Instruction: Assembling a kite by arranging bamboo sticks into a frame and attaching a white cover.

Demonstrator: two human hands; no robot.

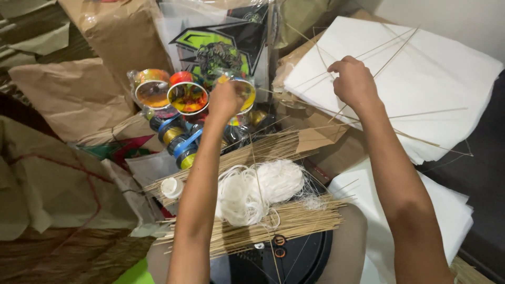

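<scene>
Two bare hands work above a cluttered heap of kite-making supplies.
The right hand (353, 81), fingers curled shut, pinches thin sticks (389, 55) on stacked white paper (447, 79); the left hand (225, 99), closed, grip hidden, rests against colourful string spools (187, 97).

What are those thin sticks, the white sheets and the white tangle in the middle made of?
The thin sticks look like split bamboo or similar wood: pale tan, straight, matte. The white sheets seem to be thin paper, stacked and slightly creased. The white tangle looks like cotton string, soft and looped.
</scene>
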